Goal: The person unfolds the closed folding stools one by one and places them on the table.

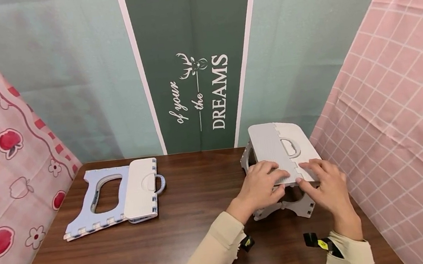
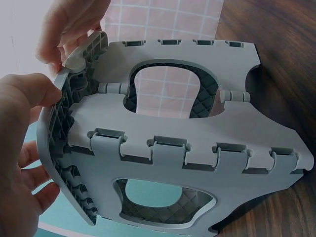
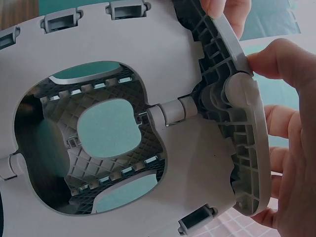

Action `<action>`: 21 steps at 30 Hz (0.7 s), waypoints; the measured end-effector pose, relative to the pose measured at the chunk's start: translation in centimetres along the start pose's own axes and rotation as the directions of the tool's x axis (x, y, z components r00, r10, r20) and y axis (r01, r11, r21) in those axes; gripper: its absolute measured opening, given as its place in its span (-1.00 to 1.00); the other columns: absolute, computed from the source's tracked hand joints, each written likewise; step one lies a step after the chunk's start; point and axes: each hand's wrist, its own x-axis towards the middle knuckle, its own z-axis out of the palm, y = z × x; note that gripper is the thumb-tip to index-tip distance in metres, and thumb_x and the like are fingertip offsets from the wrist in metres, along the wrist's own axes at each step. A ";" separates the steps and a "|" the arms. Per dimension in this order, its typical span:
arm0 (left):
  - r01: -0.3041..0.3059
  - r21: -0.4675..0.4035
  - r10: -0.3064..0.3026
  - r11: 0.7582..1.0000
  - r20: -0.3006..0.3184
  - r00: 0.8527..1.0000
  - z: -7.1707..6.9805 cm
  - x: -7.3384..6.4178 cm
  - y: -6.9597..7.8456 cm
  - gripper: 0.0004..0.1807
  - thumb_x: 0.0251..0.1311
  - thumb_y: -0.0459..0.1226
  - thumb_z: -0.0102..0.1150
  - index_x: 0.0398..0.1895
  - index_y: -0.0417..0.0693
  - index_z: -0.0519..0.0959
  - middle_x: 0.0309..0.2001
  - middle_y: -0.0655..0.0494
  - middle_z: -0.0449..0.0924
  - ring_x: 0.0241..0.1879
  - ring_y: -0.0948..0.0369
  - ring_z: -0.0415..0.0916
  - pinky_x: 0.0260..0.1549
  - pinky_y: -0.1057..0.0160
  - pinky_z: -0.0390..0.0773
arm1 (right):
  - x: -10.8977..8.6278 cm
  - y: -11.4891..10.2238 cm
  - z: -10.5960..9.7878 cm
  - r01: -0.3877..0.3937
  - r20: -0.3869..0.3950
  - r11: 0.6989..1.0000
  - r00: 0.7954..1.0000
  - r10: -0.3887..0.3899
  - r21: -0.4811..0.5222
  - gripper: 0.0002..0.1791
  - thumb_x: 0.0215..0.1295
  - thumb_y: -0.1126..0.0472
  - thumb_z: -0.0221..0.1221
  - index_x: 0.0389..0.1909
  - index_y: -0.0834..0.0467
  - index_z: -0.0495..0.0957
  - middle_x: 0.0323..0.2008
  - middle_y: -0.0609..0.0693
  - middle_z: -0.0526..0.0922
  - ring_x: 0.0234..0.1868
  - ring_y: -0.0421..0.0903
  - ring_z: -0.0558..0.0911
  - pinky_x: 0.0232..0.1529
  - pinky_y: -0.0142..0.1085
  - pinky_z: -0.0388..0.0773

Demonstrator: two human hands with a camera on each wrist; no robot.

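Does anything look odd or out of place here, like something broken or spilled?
Only the white lettering: it runs sideways, as if the cloth were hung turned. The standing stool and folded stool show no obvious damage; no spill shows.

A folding stool [image 1: 270,155] stands upright and unfolded at the right, its two-part top facing up: a pale grey left half [image 1: 265,141] and a white right half [image 1: 307,147] meet at a notched seam, with a looped handle [image 1: 298,149] in the middle. Below, hinged side panels [image 2: 212,131] have large rounded openings; the top's underside [image 3: 244,158] is ribbed
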 end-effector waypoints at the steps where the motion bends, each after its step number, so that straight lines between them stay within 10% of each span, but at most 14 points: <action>1: 0.001 0.000 -0.001 1.000 0.005 1.000 0.0 0.0 0.0 -0.71 0.14 -0.08 0.09 -0.05 0.28 0.60 0.00 0.18 0.45 0.05 0.22 0.34 -0.03 0.22 0.33 | 0.0 0.0 0.0 0.002 -0.001 1.000 1.000 -0.002 -0.004 -0.58 0.02 0.05 0.24 -0.08 0.14 0.57 -0.02 0.25 0.44 -0.05 0.31 0.36 -0.25 0.22 0.11; 21: 0.032 -0.021 -0.028 0.999 0.199 0.980 -2.1 0.2 0.9 -0.65 0.19 -0.08 0.13 0.07 0.19 0.55 0.11 0.07 0.40 0.14 0.17 0.29 0.00 0.20 0.36 | 0.4 -1.3 -1.2 0.005 0.055 0.999 0.998 -0.003 -0.037 -0.52 -0.03 0.05 0.32 -0.05 0.15 0.57 -0.06 0.23 0.51 -0.06 0.31 0.42 -0.27 0.24 0.20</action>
